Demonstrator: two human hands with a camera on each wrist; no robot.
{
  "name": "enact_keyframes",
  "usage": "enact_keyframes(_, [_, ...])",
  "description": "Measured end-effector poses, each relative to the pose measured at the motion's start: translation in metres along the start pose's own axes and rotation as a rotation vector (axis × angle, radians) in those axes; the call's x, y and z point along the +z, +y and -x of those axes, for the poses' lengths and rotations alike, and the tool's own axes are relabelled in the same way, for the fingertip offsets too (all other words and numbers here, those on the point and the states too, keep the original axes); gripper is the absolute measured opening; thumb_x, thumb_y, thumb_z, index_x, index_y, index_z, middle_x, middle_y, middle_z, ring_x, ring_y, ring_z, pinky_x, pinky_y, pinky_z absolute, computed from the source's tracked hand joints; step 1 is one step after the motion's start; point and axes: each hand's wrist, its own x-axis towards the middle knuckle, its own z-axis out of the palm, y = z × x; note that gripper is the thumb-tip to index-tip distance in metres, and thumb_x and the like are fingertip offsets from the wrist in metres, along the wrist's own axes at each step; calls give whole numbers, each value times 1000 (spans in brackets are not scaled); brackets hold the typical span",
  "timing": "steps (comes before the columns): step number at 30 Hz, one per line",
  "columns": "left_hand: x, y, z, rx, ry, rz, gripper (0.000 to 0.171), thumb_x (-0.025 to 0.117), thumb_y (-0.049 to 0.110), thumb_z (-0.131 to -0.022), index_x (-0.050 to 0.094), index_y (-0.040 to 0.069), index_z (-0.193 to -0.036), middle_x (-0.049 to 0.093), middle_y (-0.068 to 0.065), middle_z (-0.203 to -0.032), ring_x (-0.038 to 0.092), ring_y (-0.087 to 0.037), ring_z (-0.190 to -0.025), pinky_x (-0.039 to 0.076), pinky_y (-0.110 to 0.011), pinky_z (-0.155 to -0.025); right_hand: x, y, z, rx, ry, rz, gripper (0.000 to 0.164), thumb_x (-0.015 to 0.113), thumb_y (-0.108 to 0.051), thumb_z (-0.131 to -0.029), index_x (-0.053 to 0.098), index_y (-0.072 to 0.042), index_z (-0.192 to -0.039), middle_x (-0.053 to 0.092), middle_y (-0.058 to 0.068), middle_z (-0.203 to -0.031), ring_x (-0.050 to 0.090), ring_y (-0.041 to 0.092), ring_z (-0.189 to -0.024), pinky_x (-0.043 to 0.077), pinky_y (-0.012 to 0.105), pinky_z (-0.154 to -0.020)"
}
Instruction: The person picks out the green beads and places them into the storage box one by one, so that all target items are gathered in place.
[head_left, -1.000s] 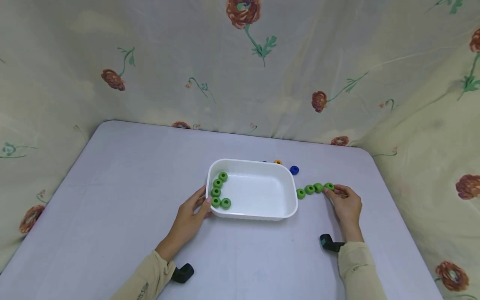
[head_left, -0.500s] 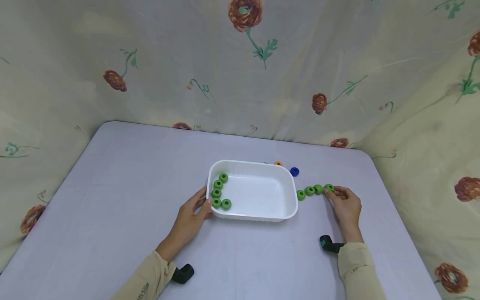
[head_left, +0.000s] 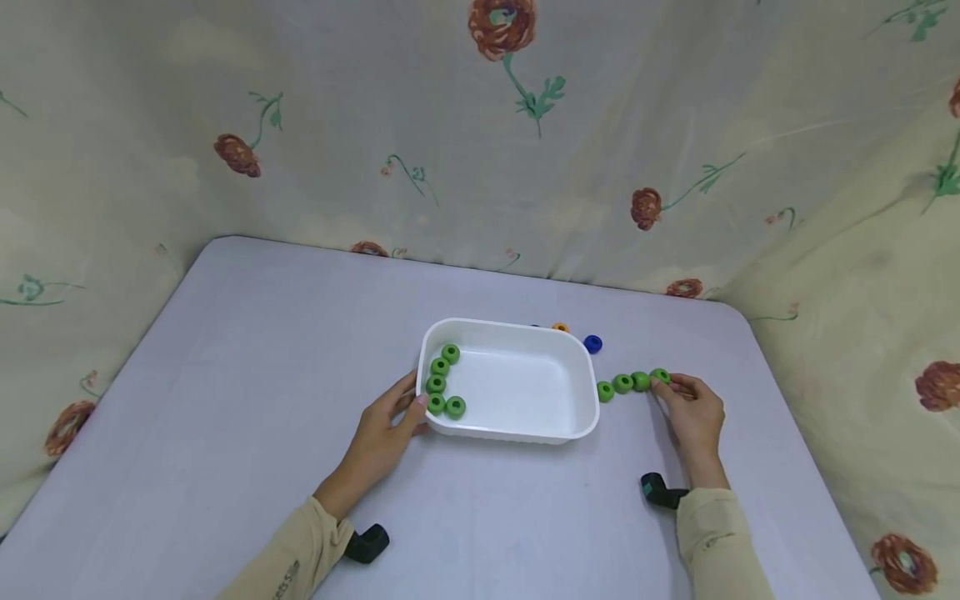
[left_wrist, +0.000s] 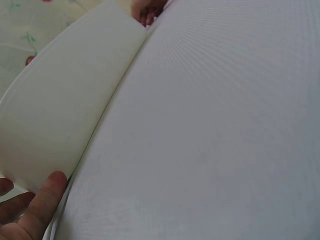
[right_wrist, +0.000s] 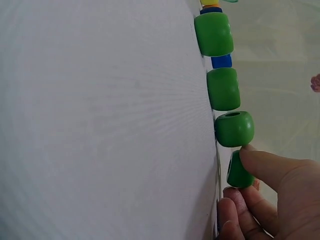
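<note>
In the head view, a white rectangular tray [head_left: 517, 392] sits mid-table. My left hand [head_left: 384, 423] holds its left end, thumb at the near corner and the other fingers along the outer wall. Inside the tray, several round green beads [head_left: 440, 367] with dark holes line the left side. Right of the tray, a short row of green beads [head_left: 623, 383] lies on the table. At its right end my right hand [head_left: 692, 410] pinches a green bead [head_left: 660, 376] between thumb and fingers. The right wrist view shows this bead [right_wrist: 239, 169] tilted, with its neighbour just beyond.
A blue bead [head_left: 592, 343] and an orange bead [head_left: 560, 327] lie behind the tray's far right corner, the orange one partly hidden by the rim. The white table [head_left: 300, 333] is backed by a flowered curtain [head_left: 337, 125]. Black wrist cameras [head_left: 367, 544] sit below both hands.
</note>
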Motion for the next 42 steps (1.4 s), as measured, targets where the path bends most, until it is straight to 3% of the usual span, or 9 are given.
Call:
enact_keyframes(6, [1,1,0,-10,4,-7,56,52,26,-106,34,12,-157,40,-12,-160,51,-34,-140,64,-20,-90,-1,1,-1,8,4,-17,52,77,-40,-88,68,-6,-125,57,-23,-85,52,-7,-78,45,5,-65])
enact_keyframes(14, [0,1,0,3,-1,-12,56,52,26,-106,34,11,-157,39,-12,-161,51,-33,-140,64,-20,-90,-3,-11,3,19,-17,-118,53,77,-39,-88,65,-8,-128,58,-19,-89,60,-5,-70,51,8,-57])
enact_keyframes(22, [1,1,0,-1,6,-13,56,52,25,-106,34,11,-157,39,-13,-161,50,-34,-140,64,-20,-90,-2,-33,11,-48,41,-126,50,80,-39,-86,68,-10,-124,57,-22,-88,54,-4,-75,47,7,-61])
enact_keyframes(27, [1,2,1,-3,13,-15,56,53,24,-106,35,9,-156,39,-14,-160,51,-34,-140,64,-20,-90,1,-51,20,-115,44,-95,48,80,-41,-86,70,-11,-122,62,-13,-95,52,0,-82,46,9,-62])
enact_keyframes(36, [1,3,1,10,11,-22,56,53,26,-106,35,9,-156,43,-15,-158,53,-33,-139,63,-20,-92,10,-87,37,-220,5,-134,43,80,-37,-86,70,-12,-120,66,-8,-100,54,1,-88,47,11,-67])
enact_keyframes(42, [1,2,1,1,13,-16,56,54,25,-105,35,10,-156,44,-15,-157,53,-33,-138,63,-20,-92,19,-103,49,-252,-55,-94,42,78,-38,-88,70,-15,-122,69,0,-110,55,3,-92,48,13,-67])
